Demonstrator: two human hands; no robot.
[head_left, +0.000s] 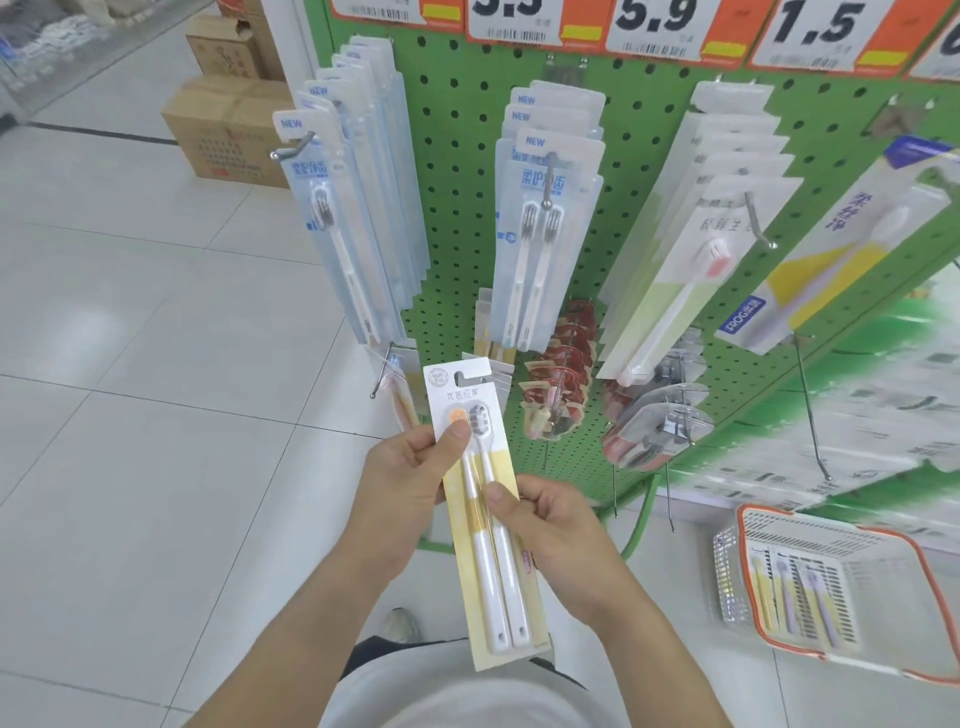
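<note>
Lower centre, I see the toothbrush pack (489, 577) upright between two hands: left hand (400, 480) pinches its upper part, right hand (553, 517) grips its middle.

Toothbrush twin-pack (480, 499): white-and-yellow card, two white brushes under blister, heads up. Upright, slightly tilted, held mid-air near centre, just before the green pegboard (467, 130).

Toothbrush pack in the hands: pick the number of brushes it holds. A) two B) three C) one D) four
A: the toothbrush pack, pinched between the left hand and the right hand, shows two brush heads and two white handles side by side on its card.
</note>
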